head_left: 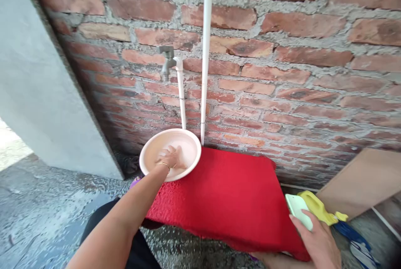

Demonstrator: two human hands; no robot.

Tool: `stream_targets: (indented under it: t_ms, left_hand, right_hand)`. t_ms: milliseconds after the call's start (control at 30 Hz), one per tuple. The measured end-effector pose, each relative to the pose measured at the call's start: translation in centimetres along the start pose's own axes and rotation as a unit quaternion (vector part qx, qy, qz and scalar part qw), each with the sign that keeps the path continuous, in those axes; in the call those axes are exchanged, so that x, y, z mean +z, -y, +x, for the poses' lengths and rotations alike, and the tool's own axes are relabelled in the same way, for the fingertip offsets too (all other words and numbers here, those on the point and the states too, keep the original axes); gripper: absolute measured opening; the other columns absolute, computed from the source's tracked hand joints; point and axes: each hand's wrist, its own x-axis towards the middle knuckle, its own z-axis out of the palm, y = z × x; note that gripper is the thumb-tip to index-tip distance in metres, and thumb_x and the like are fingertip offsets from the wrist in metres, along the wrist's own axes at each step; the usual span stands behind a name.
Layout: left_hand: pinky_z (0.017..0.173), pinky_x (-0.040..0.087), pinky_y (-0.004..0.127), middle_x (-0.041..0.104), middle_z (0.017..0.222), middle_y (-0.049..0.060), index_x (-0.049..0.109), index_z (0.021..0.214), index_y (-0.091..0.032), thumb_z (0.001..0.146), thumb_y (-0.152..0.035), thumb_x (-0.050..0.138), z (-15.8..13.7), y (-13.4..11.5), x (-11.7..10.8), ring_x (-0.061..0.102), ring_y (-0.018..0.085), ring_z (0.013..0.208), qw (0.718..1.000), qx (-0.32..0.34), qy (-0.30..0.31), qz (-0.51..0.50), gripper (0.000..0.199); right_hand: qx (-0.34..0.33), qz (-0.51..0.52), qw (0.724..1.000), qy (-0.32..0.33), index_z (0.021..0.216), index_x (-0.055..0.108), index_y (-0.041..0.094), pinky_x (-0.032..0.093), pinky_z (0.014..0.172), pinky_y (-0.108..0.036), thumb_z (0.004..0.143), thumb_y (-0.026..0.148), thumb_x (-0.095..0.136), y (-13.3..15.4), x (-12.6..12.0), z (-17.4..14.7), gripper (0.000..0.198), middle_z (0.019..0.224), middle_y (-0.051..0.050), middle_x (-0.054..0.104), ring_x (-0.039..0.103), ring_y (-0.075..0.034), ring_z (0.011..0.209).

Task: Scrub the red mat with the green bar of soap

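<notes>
My left hand reaches into a pale pink basin, its fingers spread apart near the bottom. A thin bracelet circles that wrist. The basin rests at the left end of a red cloth laid over a low surface. Over the cloth's right edge, my right hand grips a pale green scrub brush, flat and rounded with a small hole at one end. Its underside is hidden from me. The cloth looks wet and wrinkled near the basin and smoother toward the right.
A grey tap on a white pipe sticks out of the brick wall above the basin. Yellow jug, blue-and-white shoe or cloth and leaning board are at right. Wet floor lies left, beside a grey slab.
</notes>
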Motion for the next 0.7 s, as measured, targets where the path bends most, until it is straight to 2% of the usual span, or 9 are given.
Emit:
stream_targets:
  t_ms: [67, 167, 267, 333, 467, 600, 700]
  left_hand:
    - [0.087, 0.038, 0.082, 0.008, 0.167, 0.015, 0.014, 0.159, -0.034, 0.061, -0.062, 0.076, 0.0, 0.0, -0.1, 0.012, 0.061, 0.141, 1.0, -0.005, 0.003, -0.007, 0.12]
    - [0.089, 0.039, 0.081, 0.008, 0.167, 0.013, 0.013, 0.159, -0.035, 0.056, -0.061, 0.08, 0.3, 0.0, 0.2, 0.009, 0.06, 0.142, 1.0, -0.011, 0.003, -0.012, 0.125]
    - [0.087, 0.036, 0.084, 0.005, 0.167, 0.014, 0.009, 0.159, -0.035, 0.056, -0.061, 0.08, 0.5, 0.2, 0.4, 0.008, 0.06, 0.142, 1.0, -0.003, 0.007, -0.009, 0.128]
    - [0.086, 0.036, 0.084, 0.005, 0.167, 0.017, 0.01, 0.16, -0.032, 0.054, -0.061, 0.08, 0.5, 0.2, 0.5, 0.008, 0.061, 0.141, 1.0, 0.009, 0.004, -0.017, 0.13]
    - [0.089, 0.033, 0.084, 0.008, 0.166, 0.019, 0.018, 0.159, -0.031, 0.052, -0.064, 0.08, 0.6, 0.1, 0.5, 0.008, 0.064, 0.139, 0.999, 0.008, -0.003, -0.038, 0.128]
    - [0.088, 0.031, 0.084, 0.005, 0.166, 0.021, 0.019, 0.159, -0.029, 0.059, -0.067, 0.076, 0.7, 0.2, 0.4, 0.004, 0.065, 0.138, 0.998, 0.014, 0.0, -0.06, 0.121]
    - [0.087, 0.031, 0.084, 0.003, 0.165, 0.024, 0.017, 0.159, -0.025, 0.057, -0.065, 0.078, 0.5, 0.3, 0.3, 0.002, 0.066, 0.138, 0.997, 0.028, 0.005, -0.069, 0.125]
  right_hand:
    - [-0.041, 0.031, 0.998, 0.026, 0.108, 0.067, 0.026, 0.053, 0.077, -0.047, 0.078, 0.065, 0.05, 4.0, 1.2, -0.5, 0.051, 0.102, -0.013, 0.067, 0.067, -0.034, 0.093]
    - [-0.144, 0.068, 0.982, 0.101, 0.107, 0.068, 0.027, 0.053, 0.078, -0.038, 0.078, 0.055, 0.058, 12.6, 3.7, -2.8, 0.041, 0.1, -0.007, 0.066, 0.067, -0.027, 0.09]
    - [-0.245, 0.053, 0.955, 0.16, 0.108, 0.069, 0.029, 0.05, 0.084, -0.034, 0.078, 0.039, 0.064, 21.0, 6.2, -5.4, 0.032, 0.099, -0.004, 0.065, 0.065, -0.024, 0.091]
    - [-0.273, 0.034, 0.946, 0.172, 0.109, 0.068, 0.029, 0.049, 0.086, -0.033, 0.079, 0.034, 0.065, 25.3, 7.6, -6.7, 0.03, 0.099, -0.004, 0.063, 0.064, -0.023, 0.094]
    - [-0.235, 0.016, 0.957, 0.167, 0.107, 0.066, 0.028, 0.047, 0.076, -0.028, 0.085, 0.041, 0.062, 30.4, 9.5, -6.7, 0.026, 0.096, -0.003, 0.06, 0.063, -0.02, 0.088]
    - [-0.156, 0.009, 0.974, 0.167, 0.106, 0.062, 0.027, 0.044, 0.068, -0.027, 0.088, 0.051, 0.056, 32.8, 10.5, -4.1, 0.031, 0.099, -0.004, 0.059, 0.062, -0.019, 0.086]
    - [-0.125, -0.002, 0.976, 0.178, 0.111, 0.06, 0.026, 0.045, 0.068, -0.03, 0.091, 0.055, 0.048, 34.2, 11.1, -2.1, 0.037, 0.105, -0.007, 0.059, 0.062, -0.021, 0.088]
